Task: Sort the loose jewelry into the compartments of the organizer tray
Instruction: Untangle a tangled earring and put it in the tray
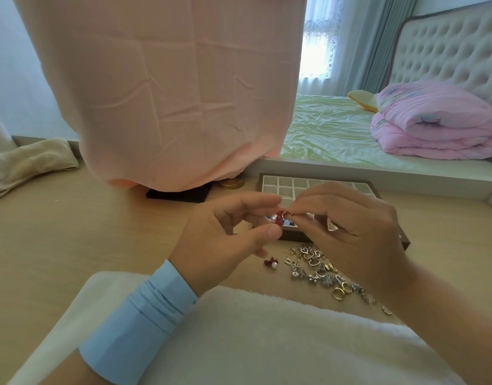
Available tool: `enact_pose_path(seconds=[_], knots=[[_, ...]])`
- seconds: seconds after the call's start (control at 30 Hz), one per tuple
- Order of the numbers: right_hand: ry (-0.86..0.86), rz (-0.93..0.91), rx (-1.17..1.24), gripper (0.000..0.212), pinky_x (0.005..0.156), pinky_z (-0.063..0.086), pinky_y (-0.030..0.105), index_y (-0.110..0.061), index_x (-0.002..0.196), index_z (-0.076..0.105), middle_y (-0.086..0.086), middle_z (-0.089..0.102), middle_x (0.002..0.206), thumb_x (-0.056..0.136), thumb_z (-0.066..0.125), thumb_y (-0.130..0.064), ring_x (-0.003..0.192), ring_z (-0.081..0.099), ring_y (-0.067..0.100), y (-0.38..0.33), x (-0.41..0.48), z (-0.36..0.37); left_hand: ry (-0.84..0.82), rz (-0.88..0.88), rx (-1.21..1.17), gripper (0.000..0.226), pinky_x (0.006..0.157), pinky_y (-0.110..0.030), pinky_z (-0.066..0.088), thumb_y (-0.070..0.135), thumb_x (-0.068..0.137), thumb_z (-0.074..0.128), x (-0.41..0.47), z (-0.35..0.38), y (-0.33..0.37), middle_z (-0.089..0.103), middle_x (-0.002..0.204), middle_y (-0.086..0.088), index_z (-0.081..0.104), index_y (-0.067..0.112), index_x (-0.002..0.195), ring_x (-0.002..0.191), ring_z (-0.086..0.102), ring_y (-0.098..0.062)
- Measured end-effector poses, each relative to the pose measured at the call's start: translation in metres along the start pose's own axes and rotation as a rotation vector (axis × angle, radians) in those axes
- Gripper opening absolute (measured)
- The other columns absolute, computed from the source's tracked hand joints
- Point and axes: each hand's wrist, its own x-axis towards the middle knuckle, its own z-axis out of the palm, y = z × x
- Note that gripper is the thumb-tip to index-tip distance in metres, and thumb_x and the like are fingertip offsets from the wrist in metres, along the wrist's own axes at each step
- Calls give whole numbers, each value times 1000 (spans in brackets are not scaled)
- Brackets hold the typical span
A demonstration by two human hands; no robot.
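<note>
A dark-framed organizer tray (pixel 269 179) with white compartments lies on the wooden desk, partly hidden by my hands. Held above its near edge is a small red flower earring (pixel 279 218) with a gold hook. My left hand (pixel 225 243) pinches the red part and my right hand (pixel 350 232) pinches the hook. A matching red earring with a pearl (pixel 271 263) lies on the desk below. To its right spreads a pile of loose jewelry (pixel 314 265) with silver hearts and charms, and gold hoop rings (pixel 342 290) at its near end.
A pink cloth (pixel 167 93) hangs over something on a black base (pixel 178 195) behind the tray, with a gold tin (pixel 233 184) beside it. A beige towel (pixel 25 165) lies far left. White fleece (pixel 239 337) covers the near edge. A bed stands behind.
</note>
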Motion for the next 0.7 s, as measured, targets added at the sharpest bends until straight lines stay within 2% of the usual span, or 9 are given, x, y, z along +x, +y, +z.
enact_pose_path(seconds=[0.1, 0.2, 0.3, 0.43, 0.53, 0.63, 0.7], knots=[[20, -73, -45, 7, 76, 49, 11, -2, 90, 79, 7, 75, 90, 92, 75, -7, 79, 64, 7, 1, 0, -3, -33, -7, -39, 32, 54, -32, 59, 14, 74, 72, -1, 1, -1, 74, 91, -4, 73, 15, 106, 76, 66, -17], [29, -97, -53, 9, 76, 48, 10, -3, 87, 79, 7, 75, 89, 93, 75, -8, 78, 63, 4, 1, -1, -3, -29, 41, -28, 28, 53, -31, 58, 11, 74, 73, -1, 1, -1, 73, 89, -5, 73, 14, 102, 74, 65, -17], [33, -106, -50, 9, 74, 49, 11, -4, 85, 80, 5, 76, 87, 92, 75, -7, 75, 68, 9, -2, 0, -3, -19, 82, -7, 27, 53, -31, 58, 9, 74, 74, 0, 0, -2, 71, 88, -7, 73, 11, 100, 74, 64, -18], [-12, -90, -24, 5, 71, 48, 9, -4, 85, 80, 4, 76, 87, 89, 78, -5, 72, 67, 9, -2, 3, -5, -9, 78, 12, 28, 53, -29, 59, 11, 73, 73, 0, -1, -1, 73, 90, -9, 73, 12, 101, 73, 65, -23], [-82, 112, 90, 5, 60, 41, 6, -8, 85, 79, -3, 73, 80, 85, 78, -4, 57, 60, 7, -7, 5, -2, -2, 67, -3, 29, 53, -28, 59, 12, 73, 72, 0, -1, 0, 74, 90, -8, 74, 13, 101, 75, 65, -30], [-189, 499, 439, 13, 48, 39, 15, -12, 87, 77, -10, 67, 62, 86, 66, -6, 46, 51, 7, -11, 7, -1, 6, 73, 31, 27, 54, -30, 59, 14, 74, 72, 1, -5, 0, 75, 90, -6, 74, 16, 101, 76, 65, -30], [-265, 658, 585, 14, 46, 38, 15, -10, 82, 76, -12, 64, 54, 90, 66, -6, 43, 48, 5, -12, 11, -4, 3, 85, 64, 27, 54, -31, 59, 14, 74, 72, 1, -7, -1, 75, 92, -5, 75, 16, 101, 77, 65, -29]])
